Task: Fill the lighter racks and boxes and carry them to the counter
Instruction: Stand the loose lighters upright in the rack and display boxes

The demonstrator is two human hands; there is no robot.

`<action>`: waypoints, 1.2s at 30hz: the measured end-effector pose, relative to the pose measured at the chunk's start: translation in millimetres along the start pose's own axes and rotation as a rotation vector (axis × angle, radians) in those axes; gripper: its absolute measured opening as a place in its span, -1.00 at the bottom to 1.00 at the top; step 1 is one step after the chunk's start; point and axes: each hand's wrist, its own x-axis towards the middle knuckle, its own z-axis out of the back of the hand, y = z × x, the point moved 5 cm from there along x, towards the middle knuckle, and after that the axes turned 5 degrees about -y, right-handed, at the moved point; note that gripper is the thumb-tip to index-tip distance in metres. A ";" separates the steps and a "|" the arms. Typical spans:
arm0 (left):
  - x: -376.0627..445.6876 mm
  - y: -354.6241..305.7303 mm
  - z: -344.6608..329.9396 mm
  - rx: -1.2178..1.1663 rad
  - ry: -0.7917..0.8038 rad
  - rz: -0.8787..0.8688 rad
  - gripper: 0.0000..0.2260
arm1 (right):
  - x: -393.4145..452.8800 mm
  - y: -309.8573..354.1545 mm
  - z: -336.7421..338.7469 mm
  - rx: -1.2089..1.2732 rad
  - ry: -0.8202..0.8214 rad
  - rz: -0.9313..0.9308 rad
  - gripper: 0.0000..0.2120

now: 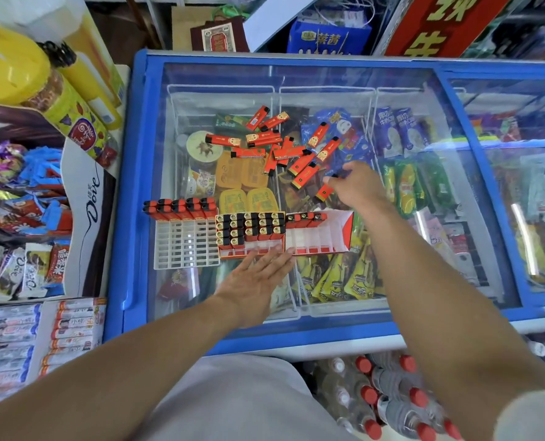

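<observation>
- The work sits on the glass lid [296, 78] of a blue chest freezer [137, 192].
- Loose lighters [276, 144] lie scattered across the middle of the lid, toward its far edge, some overlapping.
- A white rack [185, 246] near the lid's left edge holds one row of lighters along its far side; the other slots are bare.
- Just right of it, a red box [315, 233] is filled on its left part and mostly unfilled on the right.
- The left hand [258, 278] lies flat, fingers straight, fingertips touching the box's near edge and holding nothing.
- The right hand [357, 186] pinches one lighter [325, 191] at the pile's right side.
- Lighters look light, stiff and smooth, so they probably slide easily on glass; pinching one across its flat sides, mid-body, should suit.
- The rack and the box seem thin, and likely to tip their load; they are best carried level, gripped at both short ends.
</observation>
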 end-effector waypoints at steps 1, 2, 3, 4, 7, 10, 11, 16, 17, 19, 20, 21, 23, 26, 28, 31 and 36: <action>-0.1 1.5 -0.2 -0.001 0.007 -0.007 -0.15 | 12.1 -1.5 -9.0 -0.054 0.056 -0.039 -0.37; -0.2 2.3 -1.0 -0.004 0.012 -0.011 -0.14 | 21.3 -3.7 -18.4 -0.102 0.106 -0.069 -0.33; -0.1 2.7 -1.9 -0.009 0.024 -0.012 -0.14 | 28.5 -6.3 -27.3 -0.132 0.145 -0.094 -0.31; 0.2 2.4 -3.4 -0.014 0.040 -0.012 -0.13 | 33.7 -8.7 -34.5 -0.132 0.169 -0.110 -0.29; 2.6 1.7 -7.6 -0.009 0.057 0.001 -0.11 | 44.0 -15.4 -45.0 -0.053 0.170 -0.178 -0.22; 4.2 0.8 -10.6 -0.001 0.061 -0.003 -0.12 | 40.9 -16.7 -39.3 0.132 0.124 -0.187 -0.28; 4.4 0.4 -11.1 0.001 0.063 -0.005 -0.13 | 35.7 -12.8 -29.5 0.197 0.061 -0.136 -0.42; 5.9 0.1 -13.6 0.013 0.069 0.002 -0.17 | -43.9 14.5 35.5 0.343 -0.199 0.233 -0.81; 6.2 -0.3 -14.4 0.011 0.069 0.003 -0.17 | -64.1 17.8 39.3 0.311 -0.155 0.305 -0.80; 6.3 -0.9 -13.4 0.006 0.063 0.006 -0.17 | -101.0 17.3 33.4 0.267 0.016 0.355 -0.79; 6.0 -1.2 -12.3 0.002 0.064 0.007 -0.17 | -113.6 12.8 24.4 0.263 0.101 0.351 -0.79; 5.5 -1.3 -11.5 -0.001 0.069 0.009 -0.17 | -122.5 8.9 15.0 0.247 0.142 0.370 -0.80; 4.9 -1.5 -10.3 -0.005 0.077 0.017 -0.17 | -128.7 1.3 -2.2 0.189 0.100 0.447 -0.83; 4.5 -1.6 -8.9 -0.024 0.093 0.022 -0.17 | -126.4 -8.0 -23.7 0.231 -0.020 0.448 -0.83; 4.3 -1.6 -7.8 -0.034 0.096 0.022 -0.18 | -125.2 -9.0 -36.3 0.222 -0.073 0.452 -0.80; 5.0 -1.5 -5.9 -0.053 0.084 0.016 -0.21 | -124.0 -6.2 -49.9 0.188 -0.085 0.476 -0.78; 6.2 -0.9 -5.8 -0.064 0.072 0.017 -0.22 | -119.8 0.9 -52.5 0.055 -0.136 0.485 -0.78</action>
